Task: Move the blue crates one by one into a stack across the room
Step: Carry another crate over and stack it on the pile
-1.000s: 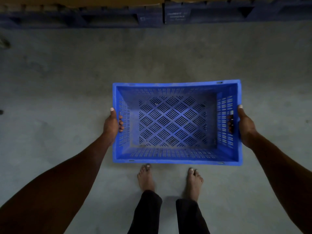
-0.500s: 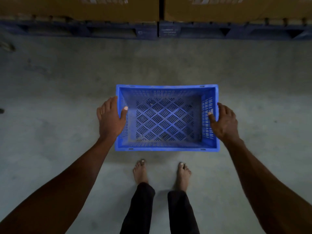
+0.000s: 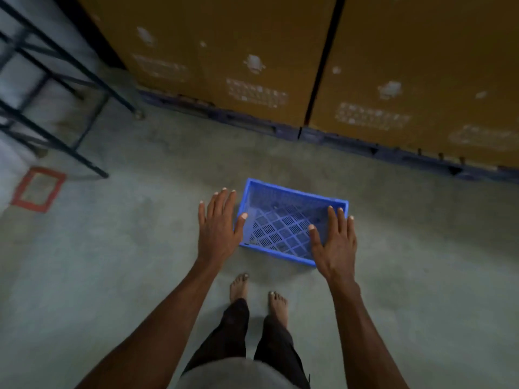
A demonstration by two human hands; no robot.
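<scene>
One blue slotted crate [image 3: 283,220] sits empty on the concrete floor just ahead of my bare feet. My left hand [image 3: 217,224] hovers above its left end with fingers spread and straight, holding nothing. My right hand [image 3: 335,240] floats over the crate's right end, fingers also straight, covering part of that end and its near corner. Neither hand touches the crate as far as I can see.
Tall brown cardboard boxes [image 3: 407,80] on dark blue pallets [image 3: 373,150] line the floor behind the crate. A black metal rack frame [image 3: 56,88] stands at the left. A red taped rectangle [image 3: 38,189] marks the floor at the far left.
Both hands have let go of the crate, now set on the floor, and lifted away with fingers spread. My view has risen and tilted, showing the boxes and the rack.
</scene>
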